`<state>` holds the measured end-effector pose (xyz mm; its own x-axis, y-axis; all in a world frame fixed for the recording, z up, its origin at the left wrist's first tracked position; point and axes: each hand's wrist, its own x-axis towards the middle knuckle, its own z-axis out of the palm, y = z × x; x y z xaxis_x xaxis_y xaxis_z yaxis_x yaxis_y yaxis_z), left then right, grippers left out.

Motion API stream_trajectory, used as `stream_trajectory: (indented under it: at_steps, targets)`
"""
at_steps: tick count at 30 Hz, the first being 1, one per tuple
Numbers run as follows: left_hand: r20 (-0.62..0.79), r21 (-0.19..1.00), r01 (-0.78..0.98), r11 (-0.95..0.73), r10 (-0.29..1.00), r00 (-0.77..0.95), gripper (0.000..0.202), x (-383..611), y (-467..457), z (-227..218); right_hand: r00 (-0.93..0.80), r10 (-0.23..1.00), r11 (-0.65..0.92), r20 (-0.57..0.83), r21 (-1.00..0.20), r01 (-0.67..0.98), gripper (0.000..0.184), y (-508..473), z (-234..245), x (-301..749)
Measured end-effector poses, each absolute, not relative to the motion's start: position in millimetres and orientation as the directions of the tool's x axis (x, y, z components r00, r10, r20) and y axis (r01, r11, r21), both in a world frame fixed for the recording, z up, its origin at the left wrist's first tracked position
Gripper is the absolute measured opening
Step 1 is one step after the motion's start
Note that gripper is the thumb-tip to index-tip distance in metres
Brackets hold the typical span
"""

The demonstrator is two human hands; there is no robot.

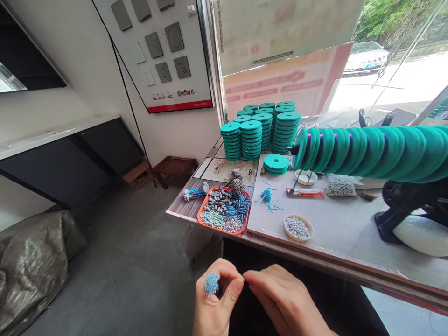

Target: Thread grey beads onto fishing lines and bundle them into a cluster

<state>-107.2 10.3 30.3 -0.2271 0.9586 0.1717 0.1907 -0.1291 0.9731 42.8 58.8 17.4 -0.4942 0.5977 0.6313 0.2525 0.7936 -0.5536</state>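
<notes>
My left hand (216,303) is closed around a bundle of thin light-blue sticks (211,283), whose ends show above the curled index finger. Thumb and index finger of that hand also pinch together at their tips. My right hand (280,294) is closed too, its fingertips meeting the left ones in front of the table edge. Whatever lies between the tips is too small to make out. Beyond the hands, an orange tray (199,215) holds grey cylinders, blue ribbed pieces, pale green pieces and silvery bits. A round dish of grey beads (298,227) stands to its right.
Stacks of green foam spools (250,140) stand at the back. More green spools (371,151) line a horizontal rod reaching in from the right, above a black machine (395,200). A bag of grey beads (340,185), a red-and-clear packet (305,192) and loose blue sticks (266,195) lie on the table.
</notes>
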Motion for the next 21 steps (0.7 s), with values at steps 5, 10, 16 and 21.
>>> stream_trajectory:
  at_steps: [5,10,16,21]
  targets:
    - [0.246,0.95,0.255,-0.182,0.937,-0.249,0.018,-117,7,35,-0.443,0.575,0.815,0.687,-0.434,0.385,0.021,64,19,42]
    - [0.243,0.951,0.25,-0.185,0.943,-0.228,0.021,-118,6,38,-0.495,0.573,0.813,0.653,-0.527,0.247,0.018,63,26,41]
    - [0.121,0.991,0.09,-0.095,0.925,-0.36,0.028,-108,6,45,-0.462,0.605,0.777,0.649,-0.607,0.164,0.012,62,22,42]
    - [0.074,0.997,0.013,-0.074,0.927,-0.369,0.03,-108,7,44,-0.418,0.619,0.762,0.665,-0.636,0.118,0.015,63,24,40]
